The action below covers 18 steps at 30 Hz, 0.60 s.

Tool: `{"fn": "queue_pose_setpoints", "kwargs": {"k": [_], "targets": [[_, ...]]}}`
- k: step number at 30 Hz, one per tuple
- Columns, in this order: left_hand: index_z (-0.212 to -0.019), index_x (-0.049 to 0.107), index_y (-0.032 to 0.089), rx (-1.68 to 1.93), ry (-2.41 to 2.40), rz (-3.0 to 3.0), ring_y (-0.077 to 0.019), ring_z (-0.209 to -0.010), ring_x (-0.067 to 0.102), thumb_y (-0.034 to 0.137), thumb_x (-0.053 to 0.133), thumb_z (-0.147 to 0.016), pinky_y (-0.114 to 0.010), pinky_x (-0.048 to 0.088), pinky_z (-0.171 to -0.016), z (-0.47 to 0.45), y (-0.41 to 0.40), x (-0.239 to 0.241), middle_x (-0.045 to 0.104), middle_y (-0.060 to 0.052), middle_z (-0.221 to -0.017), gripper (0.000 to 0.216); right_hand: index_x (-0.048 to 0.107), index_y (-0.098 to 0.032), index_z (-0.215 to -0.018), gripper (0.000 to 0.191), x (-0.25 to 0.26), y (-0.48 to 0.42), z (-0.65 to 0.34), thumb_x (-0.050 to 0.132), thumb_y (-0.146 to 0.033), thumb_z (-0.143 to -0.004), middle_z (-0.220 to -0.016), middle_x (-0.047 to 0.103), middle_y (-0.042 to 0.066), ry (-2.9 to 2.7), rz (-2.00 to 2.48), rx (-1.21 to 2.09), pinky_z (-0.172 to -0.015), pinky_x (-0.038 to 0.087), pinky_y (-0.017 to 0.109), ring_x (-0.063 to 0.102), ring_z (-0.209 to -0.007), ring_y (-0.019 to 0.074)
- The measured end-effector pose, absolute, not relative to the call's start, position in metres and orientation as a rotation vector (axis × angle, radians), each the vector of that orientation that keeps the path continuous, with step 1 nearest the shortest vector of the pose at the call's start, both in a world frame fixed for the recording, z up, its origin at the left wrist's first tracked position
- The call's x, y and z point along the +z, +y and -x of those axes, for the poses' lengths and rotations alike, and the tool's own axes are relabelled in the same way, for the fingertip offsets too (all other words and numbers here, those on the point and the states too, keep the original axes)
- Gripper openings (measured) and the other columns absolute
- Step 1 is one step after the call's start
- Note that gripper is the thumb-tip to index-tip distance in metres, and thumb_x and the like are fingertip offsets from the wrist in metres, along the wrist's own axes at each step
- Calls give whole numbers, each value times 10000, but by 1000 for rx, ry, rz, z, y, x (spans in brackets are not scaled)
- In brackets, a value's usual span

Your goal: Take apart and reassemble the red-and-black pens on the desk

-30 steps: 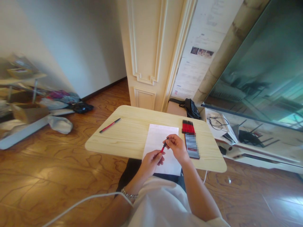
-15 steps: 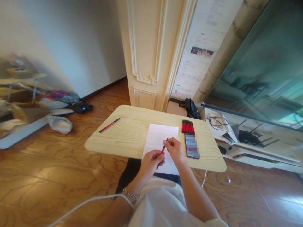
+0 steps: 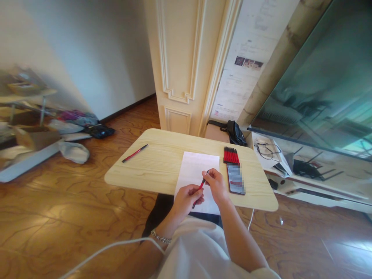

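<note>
A red pen with black ends (image 3: 201,185) is held at a slant between my two hands, over a sheet of white paper (image 3: 193,166). My left hand (image 3: 188,197) is closed around the lower part of its barrel, and the lower black end sticks out beneath the fingers. Fingers of my right hand (image 3: 216,183) pinch the upper black part, hiding some of it. To the right lie a row of several red and black pens (image 3: 231,155) and a phone (image 3: 236,179) with a blurred screen. Another red pen (image 3: 135,153) lies alone at the left.
The light wooden table (image 3: 162,155) has rounded corners. A black bag (image 3: 236,131) stands behind it, and a white cabinet (image 3: 316,193) with a router (image 3: 308,169) is at the right under a large screen (image 3: 319,89). A white cable (image 3: 116,245) crosses my left forearm.
My right hand has shifted very slightly to the right along with the pen's upper end. Both hands keep their hold, and the things on the table stay in place.
</note>
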State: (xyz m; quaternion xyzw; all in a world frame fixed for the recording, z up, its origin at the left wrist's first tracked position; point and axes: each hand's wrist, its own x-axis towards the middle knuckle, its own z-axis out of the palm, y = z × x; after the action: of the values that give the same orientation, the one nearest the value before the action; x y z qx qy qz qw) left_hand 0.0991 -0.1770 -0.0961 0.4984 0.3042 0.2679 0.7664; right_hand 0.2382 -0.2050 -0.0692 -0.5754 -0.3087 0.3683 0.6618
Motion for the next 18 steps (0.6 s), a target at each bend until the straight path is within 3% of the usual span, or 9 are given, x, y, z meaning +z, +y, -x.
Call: {"fn": "queue_pose_setpoints", "kwargs": {"k": [5, 10, 15, 18], "targets": [[-868, 633, 124, 579, 656, -1068, -169, -628, 646, 433, 689, -711, -292, 509, -618, -97, -175, -96, 670, -62, -713, 351, 642, -200, -962, 325, -65, -208, -239, 574, -468, -792, -889, 675, 64, -693, 1193, 952, -588, 414, 244, 592, -757, 153], [-869, 637, 120, 565, 647, -1083, -174, -640, 644, 423, 707, -692, -306, 513, -642, -99, -175, -97, 668, -61, -701, 357, 615, -181, -736, 247, -71, -205, -240, 675, -419, -716, -691, 622, 6, -659, 1256, 850, -571, 403, 231, 543, -624, 115], [-873, 638, 122, 574, 652, -1079, -175, -642, 646, 437, 690, -705, -310, 515, -647, -99, -176, -96, 673, -70, -711, 361, 640, -207, -955, 341, -68, -205, -240, 618, -476, -747, -878, 671, 55, -646, 1211, 938, -566, 416, 239, 586, -742, 152], [-886, 634, 127, 572, 651, -1086, -171, -644, 646, 424, 687, -714, -304, 515, -647, -98, -175, -97, 673, -69, -719, 348, 659, -187, -898, 326, -69, -205, -240, 617, -473, -748, -862, 678, 69, -678, 1221, 963, -585, 420, 246, 591, -743, 157]]}}
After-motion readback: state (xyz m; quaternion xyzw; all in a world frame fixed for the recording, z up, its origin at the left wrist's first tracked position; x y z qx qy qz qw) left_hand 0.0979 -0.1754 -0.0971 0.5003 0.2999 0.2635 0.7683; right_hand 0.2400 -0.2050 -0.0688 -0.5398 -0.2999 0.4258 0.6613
